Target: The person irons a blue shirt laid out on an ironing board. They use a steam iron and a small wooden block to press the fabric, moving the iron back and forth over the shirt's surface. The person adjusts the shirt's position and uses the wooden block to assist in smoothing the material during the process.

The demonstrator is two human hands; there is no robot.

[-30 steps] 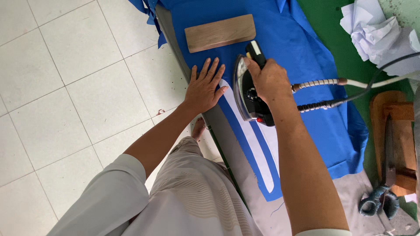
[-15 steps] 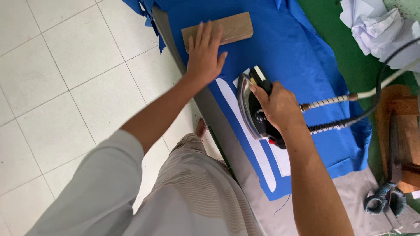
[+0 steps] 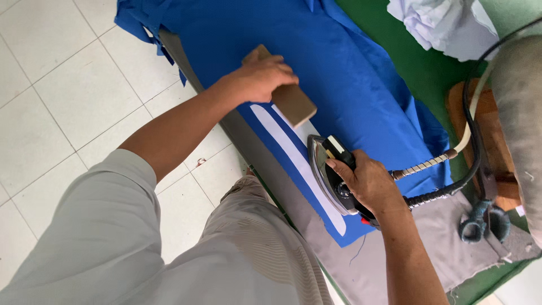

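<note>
On the blue cloth (image 3: 361, 79) | left hand (image 3: 262, 76) fingers clasp wooden block (image 3: 293, 101); right hand (image 3: 370, 183) fingers grip iron (image 3: 330, 178)

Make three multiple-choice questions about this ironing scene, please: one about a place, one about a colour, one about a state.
1. Where does the wooden block lie?
A. on the tiled floor
B. on the blue cloth
C. on the white cloth pile

2. What colour is the stripe along the edge of the blue cloth?
A. white
B. yellow
C. red

3. What is the right hand doing?
A. hanging free
B. pressing flat on the cloth
C. gripping the iron's handle

Answers:
1. B, the block rests on the blue cloth, under the left hand.
2. A, the band beside the iron is white.
3. C, its fingers wrap the dark handle of the iron.
</note>
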